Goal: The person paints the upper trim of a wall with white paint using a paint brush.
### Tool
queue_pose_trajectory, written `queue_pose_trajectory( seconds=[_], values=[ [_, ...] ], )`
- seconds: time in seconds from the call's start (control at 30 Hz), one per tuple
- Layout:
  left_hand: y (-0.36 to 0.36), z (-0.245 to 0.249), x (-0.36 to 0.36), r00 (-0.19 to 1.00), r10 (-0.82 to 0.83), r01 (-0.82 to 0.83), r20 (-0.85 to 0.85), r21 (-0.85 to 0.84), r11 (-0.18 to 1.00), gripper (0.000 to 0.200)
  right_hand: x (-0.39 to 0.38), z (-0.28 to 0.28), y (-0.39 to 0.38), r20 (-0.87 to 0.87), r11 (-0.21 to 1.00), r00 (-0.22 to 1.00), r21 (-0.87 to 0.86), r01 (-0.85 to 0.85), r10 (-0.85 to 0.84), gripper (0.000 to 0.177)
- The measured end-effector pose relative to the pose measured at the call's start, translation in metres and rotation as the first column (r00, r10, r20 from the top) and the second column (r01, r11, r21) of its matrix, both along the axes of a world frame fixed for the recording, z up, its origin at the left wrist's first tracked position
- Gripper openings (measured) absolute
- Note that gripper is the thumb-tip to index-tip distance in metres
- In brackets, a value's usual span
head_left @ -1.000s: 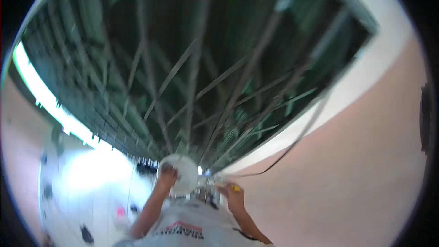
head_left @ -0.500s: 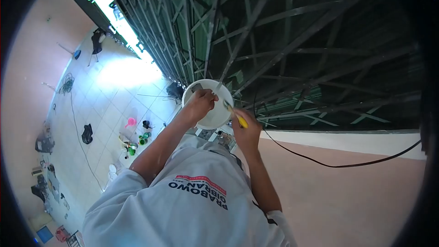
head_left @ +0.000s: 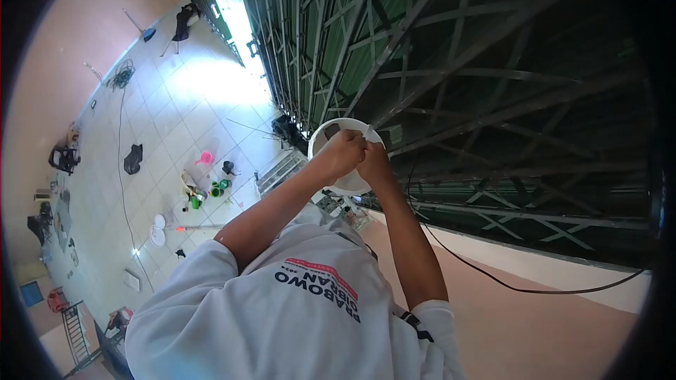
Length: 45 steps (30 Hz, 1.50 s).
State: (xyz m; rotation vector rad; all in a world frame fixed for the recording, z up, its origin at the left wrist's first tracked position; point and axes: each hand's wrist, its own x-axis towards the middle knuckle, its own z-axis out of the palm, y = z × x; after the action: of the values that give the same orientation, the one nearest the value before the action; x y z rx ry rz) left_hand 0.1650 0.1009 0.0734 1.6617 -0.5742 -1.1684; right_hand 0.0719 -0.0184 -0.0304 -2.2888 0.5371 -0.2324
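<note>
A white bucket [head_left: 357, 183] is in front of my torso, close to the folding metal gate. My left hand [head_left: 343, 150] is closed over its opening, fingers bunched; what it grips, if anything, is hidden. Pressed close beside it is my right hand [head_left: 373, 165], also closed. Half a second ago the right held a small yellow-handled tool; its handle is now hidden behind the hand. A dark flat piece [head_left: 332, 131] shows inside the bucket near the left hand. A pale strip [head_left: 370, 134] stands at the bucket's rim by my fingertips.
The dark lattice gate [head_left: 394, 49] rises ahead and to the right. A black cable [head_left: 486, 278] hangs at right. Far below, the tiled floor [head_left: 165, 112] holds a pink dipper [head_left: 205, 158], green containers [head_left: 218, 188], white lids [head_left: 158, 232] and a long cord.
My right hand has moved up against my left over the bucket, and the yellow handle has gone out of sight. The view has shifted, so the bucket appears farther right.
</note>
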Motion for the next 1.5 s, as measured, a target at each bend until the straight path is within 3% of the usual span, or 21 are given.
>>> queue_pose_trajectory(
  seconds=[0.1,0.2,0.3,0.4,0.47,0.5,0.57,0.6,0.63,0.73,0.77,0.8,0.87,0.9,1.0,1.07,1.17,1.23,1.33,1.43,1.5],
  values=[
    [0.000,0.001,0.000,0.997,0.015,-0.019,-0.070,-0.057,0.998,0.021,0.000,0.011,0.017,-0.067,0.988,0.986,-0.012,0.151,-0.152,0.022],
    [-0.003,-0.008,0.002,1.000,0.003,-0.003,-0.020,-0.019,1.000,0.020,0.001,0.001,0.008,-0.061,0.990,0.996,-0.128,0.061,-0.070,0.021],
    [0.002,-0.029,0.007,0.834,-0.170,0.266,0.525,-0.111,0.958,0.018,-0.011,0.058,0.007,-0.141,0.983,0.982,-0.153,0.100,-0.122,0.017],
    [0.001,-0.005,0.000,0.981,-0.067,0.073,0.183,-0.023,0.997,0.019,-0.031,0.096,0.010,-0.078,0.982,0.979,-0.013,0.188,-0.188,0.017],
    [0.000,-0.019,-0.002,0.930,-0.159,0.176,0.331,-0.022,0.984,0.021,-0.046,0.099,0.015,-0.064,0.979,0.977,-0.040,0.199,-0.202,0.017],
    [-0.003,-0.030,0.001,0.891,-0.192,0.219,0.412,-0.020,0.975,0.023,-0.053,0.101,0.018,-0.045,0.978,0.978,-0.059,0.199,-0.202,0.017],
    [-0.012,-0.088,0.005,0.332,-0.279,0.444,0.901,0.112,0.889,0.025,-0.068,0.091,0.024,-0.052,0.976,0.990,-0.180,0.122,-0.134,0.018],
    [-0.014,-0.073,0.003,0.528,-0.345,0.411,0.776,0.121,0.903,0.026,-0.074,0.085,0.025,-0.146,0.975,0.980,-0.195,0.103,-0.133,0.019],
    [-0.012,-0.096,0.000,0.413,-0.136,0.391,0.901,-0.040,0.920,0.028,-0.074,0.091,0.027,-0.265,0.978,0.956,-0.192,0.075,-0.126,0.020],
    [-0.028,-0.095,0.006,0.441,-0.293,0.438,0.849,0.081,0.895,0.027,-0.086,0.073,0.032,-0.008,0.963,0.987,-0.217,0.157,-0.163,0.020],
    [-0.031,-0.106,0.005,0.514,-0.260,0.411,0.818,0.032,0.911,0.030,-0.088,0.073,0.033,-0.039,0.954,0.987,-0.265,0.138,-0.154,0.017],
    [-0.029,-0.084,-0.001,0.716,-0.242,0.262,0.655,0.069,0.963,0.030,-0.092,0.065,0.032,0.138,0.960,0.982,-0.230,0.160,-0.130,0.015],
    [-0.037,-0.121,0.001,0.790,-0.191,0.250,0.583,-0.022,0.968,0.024,-0.091,0.069,0.037,0.161,0.955,0.976,-0.236,0.179,-0.144,0.014],
    [-0.038,-0.123,0.002,0.712,-0.212,0.299,0.669,-0.016,0.954,0.022,-0.095,0.073,0.040,0.162,0.952,0.973,-0.234,0.198,-0.162,0.014],
    [-0.036,-0.120,-0.002,0.729,-0.196,0.313,0.656,-0.064,0.948,0.020,-0.101,0.071,0.043,0.194,0.955,0.960,-0.181,0.236,-0.201,0.019],
    [-0.034,-0.123,-0.002,0.578,-0.186,0.400,0.795,-0.077,0.913,0.020,-0.106,0.076,0.043,0.185,0.961,0.962,-0.154,0.229,-0.200,0.018],
    [-0.036,-0.110,-0.005,0.548,-0.221,0.425,0.807,-0.041,0.904,0.023,-0.109,0.075,0.038,0.142,0.961,0.970,-0.164,0.222,-0.200,0.017],
    [-0.031,-0.080,-0.013,0.649,-0.261,0.378,0.715,-0.004,0.926,0.026,-0.113,0.076,0.037,0.167,0.955,0.964,-0.178,0.236,-0.207,0.016],
    [-0.034,-0.090,-0.011,0.470,-0.276,0.472,0.839,0.025,0.881,0.030,-0.115,0.079,0.035,0.262,0.950,0.942,-0.172,0.261,-0.212,0.013],
    [-0.029,-0.050,-0.019,0.716,-0.304,0.348,0.629,0.056,0.936,0.031,-0.121,0.074,0.034,0.251,0.952,0.939,-0.134,0.274,-0.234,0.012],
    [-0.036,-0.060,-0.020,0.728,-0.314,0.358,0.609,0.054,0.932,0.031,-0.124,0.071,0.033,0.254,0.946,0.934,-0.137,0.294,-0.253,0.012]
  ],
)
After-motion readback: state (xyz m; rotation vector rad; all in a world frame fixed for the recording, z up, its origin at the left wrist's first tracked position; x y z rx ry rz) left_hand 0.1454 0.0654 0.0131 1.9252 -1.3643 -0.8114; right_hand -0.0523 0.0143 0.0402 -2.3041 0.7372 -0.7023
